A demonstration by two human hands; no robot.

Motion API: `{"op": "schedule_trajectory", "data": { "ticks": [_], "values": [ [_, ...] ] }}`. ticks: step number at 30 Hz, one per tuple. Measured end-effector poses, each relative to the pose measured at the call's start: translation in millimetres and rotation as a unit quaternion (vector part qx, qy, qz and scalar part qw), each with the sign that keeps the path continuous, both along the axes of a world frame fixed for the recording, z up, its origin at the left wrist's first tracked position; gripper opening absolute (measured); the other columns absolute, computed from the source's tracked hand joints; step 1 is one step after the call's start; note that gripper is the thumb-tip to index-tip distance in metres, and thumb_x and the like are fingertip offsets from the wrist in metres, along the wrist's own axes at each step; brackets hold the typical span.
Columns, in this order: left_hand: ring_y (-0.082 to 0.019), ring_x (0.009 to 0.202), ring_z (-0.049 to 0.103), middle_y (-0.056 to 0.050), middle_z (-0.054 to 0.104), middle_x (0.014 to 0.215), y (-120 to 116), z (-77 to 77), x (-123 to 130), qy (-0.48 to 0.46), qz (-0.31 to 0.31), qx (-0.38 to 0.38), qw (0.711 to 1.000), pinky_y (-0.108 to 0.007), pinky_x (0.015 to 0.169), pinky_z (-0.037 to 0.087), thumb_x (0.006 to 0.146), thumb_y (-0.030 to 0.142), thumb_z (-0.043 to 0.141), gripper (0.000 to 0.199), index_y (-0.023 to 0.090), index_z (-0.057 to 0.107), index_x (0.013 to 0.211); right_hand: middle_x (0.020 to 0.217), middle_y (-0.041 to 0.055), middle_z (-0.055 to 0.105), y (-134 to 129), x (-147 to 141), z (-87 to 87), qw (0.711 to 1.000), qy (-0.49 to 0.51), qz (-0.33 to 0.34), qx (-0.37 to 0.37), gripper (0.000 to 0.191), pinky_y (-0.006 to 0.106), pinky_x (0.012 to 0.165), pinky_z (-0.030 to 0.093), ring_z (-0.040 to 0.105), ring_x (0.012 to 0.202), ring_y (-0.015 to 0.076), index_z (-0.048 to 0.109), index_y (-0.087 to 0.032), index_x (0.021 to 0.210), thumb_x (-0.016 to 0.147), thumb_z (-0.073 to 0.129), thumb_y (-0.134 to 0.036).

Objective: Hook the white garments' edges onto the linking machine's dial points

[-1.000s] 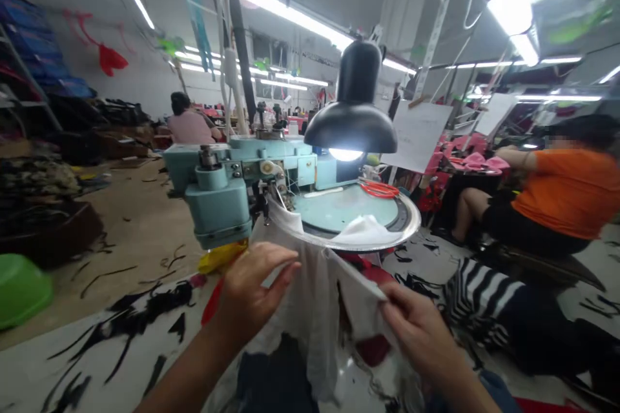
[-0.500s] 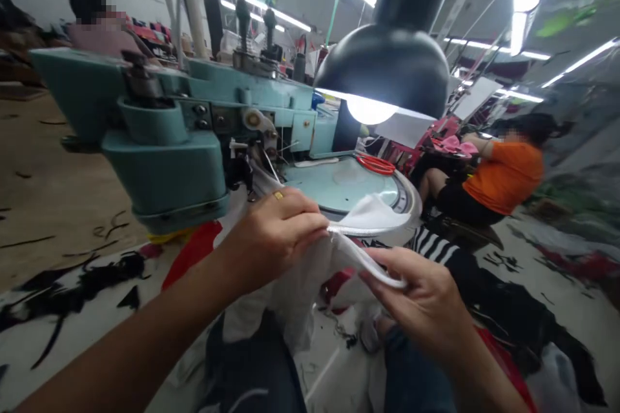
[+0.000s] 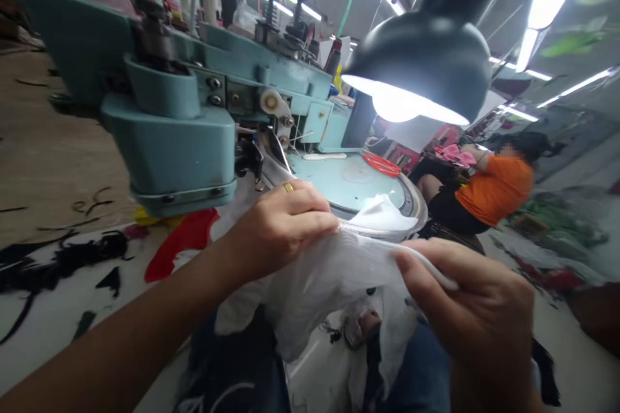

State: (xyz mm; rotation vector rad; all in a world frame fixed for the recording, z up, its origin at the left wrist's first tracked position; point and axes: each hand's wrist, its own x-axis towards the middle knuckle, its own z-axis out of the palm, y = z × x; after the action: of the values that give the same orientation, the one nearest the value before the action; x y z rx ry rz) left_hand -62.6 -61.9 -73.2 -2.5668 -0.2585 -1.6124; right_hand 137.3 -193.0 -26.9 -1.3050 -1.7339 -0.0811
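White fabric (image 3: pixel 310 297) drapes from the rim of a round machine plate down over my lap. My left hand (image 3: pixel 288 219), with a ring on one finger, is closed on the fabric's edge at the ridged metal rim (image 3: pixel 371 230). To the right, my right hand (image 3: pixel 475 297) pinches the thick white edge between thumb and fingers, stretching it sideways from the rim. Part of the fabric (image 3: pixel 380 211) lies folded over onto the pale green plate (image 3: pixel 349 179). The fingertips of my left hand are partly hidden behind the cloth.
A green machine head (image 3: pixel 169 148) stands to the left. A lit black lamp (image 3: pixel 421 71) hangs over the plate, where a red coil (image 3: pixel 382 164) lies. A person in an orange top (image 3: pixel 498 187) sits at right. Red cloth (image 3: pixel 181 245) and black scraps (image 3: pixel 62 258) lie at lower left.
My right hand has moved right and toward me, pulling the white edge straighter and more taut. My left hand stays at the rim. The view has shifted slightly.
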Motion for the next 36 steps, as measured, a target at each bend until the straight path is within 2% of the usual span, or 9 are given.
{"op": "schedule_trajectory", "data": {
  "ticks": [5,10,13,16,20,25,29,33,36],
  "values": [
    [-0.019,0.088,0.061,-0.008,0.068,0.091,-3,2.5,-7,0.037,0.028,0.009,0.999,-0.032,0.083,0.053,0.088,0.018,0.068,0.009,0.012,0.073,0.093,0.055,-0.0044,0.061,10,-4,-0.9,0.994,0.059,-0.094,0.019,0.012,0.019,0.047,0.041,0.053,0.048,0.0089,0.075,-0.02,0.07,0.081,0.071,-0.023],
    [-0.031,0.115,0.055,-0.013,0.063,0.121,-12,45.3,6,0.176,0.05,-0.046,0.982,-0.044,0.097,0.046,0.066,0.037,0.089,0.06,0.017,0.066,0.117,0.05,-0.005,0.056,12,-5,7.5,0.991,0.078,-0.107,-0.018,0.014,0.02,0.043,0.037,0.048,0.044,0.0087,0.075,-0.019,0.072,0.08,0.073,-0.031],
    [-0.019,0.081,0.061,-0.003,0.069,0.086,3,77.8,38,0.304,-0.037,-0.107,0.946,-0.028,0.073,0.046,0.069,0.028,0.086,0.032,0.016,0.07,0.095,0.059,-0.0025,0.06,7,7,0.0,0.987,0.079,-0.134,-0.025,0.017,0.021,0.048,0.041,0.053,0.053,0.0119,0.074,-0.02,0.076,0.073,0.078,-0.036],
    [-0.012,0.06,0.055,0.001,0.063,0.064,35,95.0,66,0.399,-0.178,-0.22,0.872,-0.023,0.058,0.039,0.079,0.022,0.075,0.009,0.015,0.071,0.077,0.078,0.0041,0.066,6,23,-27.5,0.979,0.126,-0.132,-0.091,0.023,0.026,0.057,0.047,0.061,0.069,0.0185,0.071,-0.019,0.067,0.06,0.083,-0.037],
    [-0.013,0.061,0.055,-0.001,0.066,0.066,68,90.6,76,0.398,-0.29,-0.334,0.804,-0.023,0.059,0.041,0.08,0.028,0.071,0.015,0.014,0.075,0.079,0.068,0.0005,0.065,10,23,-66.4,0.884,0.414,0.013,-0.215,0.03,0.027,0.049,0.046,0.056,0.054,0.0164,0.068,-0.02,0.087,0.071,0.075,-0.043],
    [-0.014,0.066,0.057,-0.001,0.067,0.072,70,79.0,70,0.371,-0.27,-0.335,0.823,-0.024,0.065,0.042,0.079,0.027,0.07,0.014,0.014,0.075,0.083,0.07,0.0011,0.07,21,-7,-76.9,0.852,0.477,0.047,-0.211,0.033,0.026,0.053,0.048,0.059,0.057,0.0162,0.071,-0.016,0.093,0.066,0.082,-0.031],
    [-0.013,0.068,0.053,0.0,0.061,0.071,61,81.1,69,0.379,-0.274,-0.318,0.824,-0.023,0.065,0.041,0.085,0.025,0.062,0.014,0.013,0.069,0.083,0.075,0.0036,0.074,36,-26,-78.4,0.783,0.589,0.096,-0.174,0.03,0.029,0.061,0.053,0.064,0.061,0.0181,0.073,-0.015,0.088,0.064,0.083,-0.031],
    [-0.013,0.072,0.054,-0.001,0.062,0.076,57,82.9,68,0.372,-0.255,-0.332,0.829,-0.023,0.068,0.042,0.086,0.026,0.061,0.015,0.013,0.067,0.082,0.084,0.0057,0.076,52,-40,-85.2,0.795,0.582,0.121,-0.121,0.033,0.033,0.07,0.055,0.068,0.072,0.0209,0.076,-0.014,0.092,0.068,0.084,-0.035],
    [-0.013,0.066,0.054,0.0,0.063,0.071,58,83.9,66,0.406,-0.262,-0.364,0.796,-0.022,0.062,0.041,0.078,0.037,0.073,0.025,0.013,0.068,0.079,0.089,0.0061,0.076,58,-45,-86.7,0.808,0.576,0.088,-0.087,0.036,0.035,0.074,0.055,0.07,0.077,0.0223,0.076,-0.014,0.098,0.071,0.083,-0.038]
  ]
}}
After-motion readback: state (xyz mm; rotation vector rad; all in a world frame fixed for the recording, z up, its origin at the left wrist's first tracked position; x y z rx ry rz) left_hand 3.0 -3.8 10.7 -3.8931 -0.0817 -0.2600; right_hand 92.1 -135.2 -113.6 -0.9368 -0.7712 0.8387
